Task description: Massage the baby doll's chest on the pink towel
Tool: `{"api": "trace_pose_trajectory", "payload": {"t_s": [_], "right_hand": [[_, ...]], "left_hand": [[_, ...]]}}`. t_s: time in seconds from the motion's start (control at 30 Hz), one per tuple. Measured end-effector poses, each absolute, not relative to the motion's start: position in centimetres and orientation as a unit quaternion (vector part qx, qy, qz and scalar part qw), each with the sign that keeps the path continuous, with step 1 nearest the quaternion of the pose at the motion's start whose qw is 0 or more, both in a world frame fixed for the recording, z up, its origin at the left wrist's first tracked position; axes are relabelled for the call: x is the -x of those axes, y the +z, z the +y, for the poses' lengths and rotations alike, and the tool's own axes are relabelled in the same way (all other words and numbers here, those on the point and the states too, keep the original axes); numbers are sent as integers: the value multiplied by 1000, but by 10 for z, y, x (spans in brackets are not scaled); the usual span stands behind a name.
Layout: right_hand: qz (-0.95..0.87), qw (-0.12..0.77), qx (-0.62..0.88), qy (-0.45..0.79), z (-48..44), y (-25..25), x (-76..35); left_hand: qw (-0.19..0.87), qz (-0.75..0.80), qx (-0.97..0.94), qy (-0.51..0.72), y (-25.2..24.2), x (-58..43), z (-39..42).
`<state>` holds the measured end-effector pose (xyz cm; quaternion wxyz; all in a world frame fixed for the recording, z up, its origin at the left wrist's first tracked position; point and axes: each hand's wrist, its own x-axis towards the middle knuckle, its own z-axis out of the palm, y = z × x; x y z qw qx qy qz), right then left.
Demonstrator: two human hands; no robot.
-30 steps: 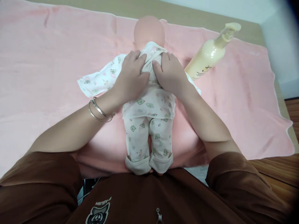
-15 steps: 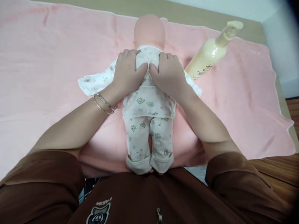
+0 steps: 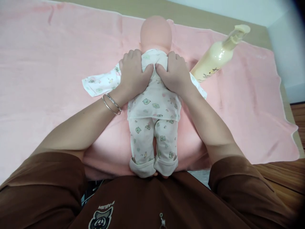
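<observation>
A baby doll (image 3: 154, 101) lies face down in the middle, its bald head pointing away from me. It wears a white printed shirt and matching trousers with turned-up cuffs. My left hand (image 3: 135, 71) grips the left side of its upper back, fingers curled over the shoulder and the thumb on the back. On the other side, my right hand (image 3: 176, 72) holds the right shoulder in the same way. Both thumbs point inward and nearly meet near the spine. The doll's sleeves spread out to the sides, the right one largely behind my wrist.
A pale yellow pump bottle (image 3: 212, 60) stands beyond my right hand, beside the doll's right sleeve. Pink cloth (image 3: 245, 105) covers most of the table, whose beige edge (image 3: 205, 17) shows at the back. Wooden flooring (image 3: 283, 175) appears at lower right.
The crease across the back of the doll's shirt has smoothed out. My hands stay on the shoulders, thumbs still close together. The whole view has shifted slightly.
</observation>
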<state>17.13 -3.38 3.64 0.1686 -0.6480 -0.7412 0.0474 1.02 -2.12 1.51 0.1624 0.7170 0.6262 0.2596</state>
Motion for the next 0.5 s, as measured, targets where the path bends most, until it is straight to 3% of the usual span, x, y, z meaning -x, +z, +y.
{"api": "trace_pose_trajectory", "payload": {"t_s": [0.23, 0.5], "right_hand": [[-734, 174, 653, 59, -33, 37, -170], [-732, 190, 650, 70, -32, 35, -171]], "left_hand": [[131, 633, -716, 263, 18, -12, -22], [174, 583, -731, 308, 17, -3, -22]]}}
